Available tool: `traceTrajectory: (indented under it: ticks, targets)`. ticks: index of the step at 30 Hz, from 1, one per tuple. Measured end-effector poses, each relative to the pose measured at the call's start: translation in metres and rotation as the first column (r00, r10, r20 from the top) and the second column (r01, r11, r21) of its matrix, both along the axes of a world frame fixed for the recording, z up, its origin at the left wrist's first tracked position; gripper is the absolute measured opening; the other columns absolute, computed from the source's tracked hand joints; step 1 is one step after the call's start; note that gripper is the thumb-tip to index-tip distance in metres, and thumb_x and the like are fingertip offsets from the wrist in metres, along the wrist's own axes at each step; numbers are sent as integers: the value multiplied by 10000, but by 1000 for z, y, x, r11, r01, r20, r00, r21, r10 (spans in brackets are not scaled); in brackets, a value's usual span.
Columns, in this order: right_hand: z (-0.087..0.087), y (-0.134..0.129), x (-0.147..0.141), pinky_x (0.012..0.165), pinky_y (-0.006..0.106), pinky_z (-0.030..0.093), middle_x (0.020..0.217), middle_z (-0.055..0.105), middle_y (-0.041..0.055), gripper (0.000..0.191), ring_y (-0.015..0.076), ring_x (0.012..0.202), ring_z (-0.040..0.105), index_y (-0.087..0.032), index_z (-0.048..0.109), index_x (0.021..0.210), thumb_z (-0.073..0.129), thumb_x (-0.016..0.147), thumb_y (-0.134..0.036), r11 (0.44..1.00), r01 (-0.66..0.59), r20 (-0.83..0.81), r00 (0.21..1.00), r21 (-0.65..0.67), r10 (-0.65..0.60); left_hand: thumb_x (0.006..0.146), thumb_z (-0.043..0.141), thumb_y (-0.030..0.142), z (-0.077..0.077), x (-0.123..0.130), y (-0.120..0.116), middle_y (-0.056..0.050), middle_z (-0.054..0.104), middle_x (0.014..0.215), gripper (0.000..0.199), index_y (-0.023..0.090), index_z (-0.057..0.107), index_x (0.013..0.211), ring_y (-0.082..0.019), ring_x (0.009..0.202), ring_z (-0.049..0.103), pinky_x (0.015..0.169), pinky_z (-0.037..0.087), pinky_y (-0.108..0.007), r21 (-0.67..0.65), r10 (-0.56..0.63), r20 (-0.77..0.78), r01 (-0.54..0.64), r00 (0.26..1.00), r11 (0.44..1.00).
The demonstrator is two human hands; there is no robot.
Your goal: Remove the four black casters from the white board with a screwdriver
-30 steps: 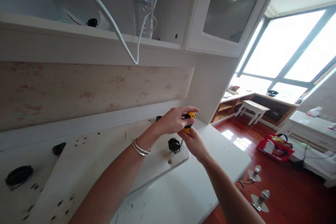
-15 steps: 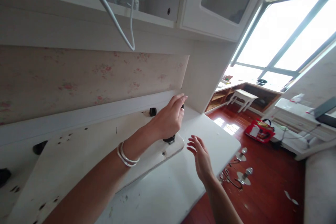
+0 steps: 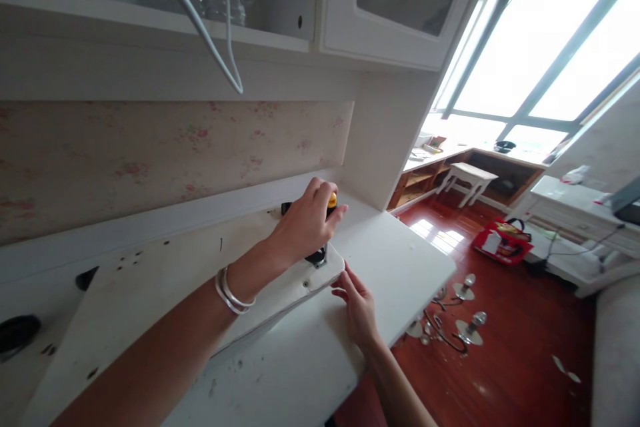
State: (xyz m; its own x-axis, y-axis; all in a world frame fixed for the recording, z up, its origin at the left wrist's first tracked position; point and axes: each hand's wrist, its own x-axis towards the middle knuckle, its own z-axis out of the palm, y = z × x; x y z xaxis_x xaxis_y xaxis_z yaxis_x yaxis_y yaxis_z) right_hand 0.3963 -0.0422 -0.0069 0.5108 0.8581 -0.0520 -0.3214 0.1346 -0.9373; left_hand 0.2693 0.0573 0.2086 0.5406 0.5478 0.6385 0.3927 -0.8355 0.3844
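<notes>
My left hand [image 3: 305,220], with silver bangles at the wrist, is closed around a screwdriver with a yellow and black handle [image 3: 333,201]. Its shaft and tip are hidden behind the hand. Just below the hand a black caster [image 3: 317,257] is mounted near the corner of a white board [image 3: 260,280] lying on the white desk. My right hand [image 3: 359,307] has its fingers at that board's rounded corner, thumb near the top edge and fingertips along the side. More black casters, one of them [image 3: 87,278], show toward the left, and screw holes dot the board.
Above, an open shelf [image 3: 270,40] with a hanging white cable [image 3: 220,57] overhangs the desk. A side panel [image 3: 390,127] stands behind the desk. On the red floor lie a chandelier [image 3: 450,330] and a red bag [image 3: 503,240]; farther off stands a white stool [image 3: 467,180].
My right hand has moved left from above the desk to the board's corner. The left hand has shifted slightly left, and the screwdriver's yellow end now shows. The view has turned a little.
</notes>
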Motion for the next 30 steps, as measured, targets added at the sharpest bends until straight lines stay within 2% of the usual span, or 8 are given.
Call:
traceTrajectory:
  ticks: [5,9,12,15,18,22,26,30]
  targets:
    - [-3,-1,-2,686,344,510,889,711,32,553,178,725,621,-220,638,1304,690,816,-474,1000,3,22,1000,7,-3,871,643,375,4,8,-6,-38,709,1047,334,218,585,1159,-176,928,660,825,487,-302,-30,-41,-6,40,999,999]
    - [-3,-1,-6,647,314,482,861,690,14,572,150,660,588,-238,590,1355,659,842,-480,1000,8,36,999,1,-8,873,610,481,4,12,-8,-31,684,878,288,213,681,953,-148,721,620,649,445,-278,147,120,-23,-115,992,982]
    - [-5,-2,-6,640,306,482,895,683,24,555,147,667,593,-236,598,1346,620,862,-506,1000,2,46,999,5,-3,912,512,533,-2,13,-9,-28,645,829,369,200,648,833,-145,695,597,628,446,-278,157,200,-1,-197,980,968]
    - [-7,-1,-6,636,302,479,908,675,24,552,147,671,591,-240,595,1348,595,872,-520,1000,3,69,998,12,-4,980,408,398,-4,11,-13,-79,651,1062,305,181,598,1080,-184,993,623,836,498,-311,83,66,25,-68,998,994]
    - [-10,0,-5,610,281,449,833,636,-4,528,125,623,536,-251,621,1319,595,868,-524,999,38,114,993,23,-40,978,332,226,2,4,-16,-111,524,1395,394,162,447,1350,-171,1298,487,1071,410,-313,-26,-185,-19,184,983,982]
    - [-13,1,-6,570,265,398,815,584,-15,502,104,588,459,-257,622,1316,569,888,-515,998,44,141,989,45,-50,960,361,201,16,-6,-18,-54,501,1461,439,221,489,1380,-176,1292,505,1065,418,-303,-66,-308,-142,302,941,951]
    - [-16,1,-6,581,267,390,819,571,-12,509,104,592,457,-258,611,1331,566,891,-510,998,50,153,987,36,-55,892,591,364,18,-8,-13,-15,676,982,184,264,720,977,-143,805,645,723,504,-278,50,-116,-106,122,988,991]
    - [-17,0,-6,582,268,380,800,554,-16,526,104,591,453,-246,596,1348,573,892,-506,998,48,157,986,27,-51,913,541,454,7,-4,-9,-34,618,893,273,227,687,870,-170,806,622,637,477,-288,182,153,-58,-140,986,973]
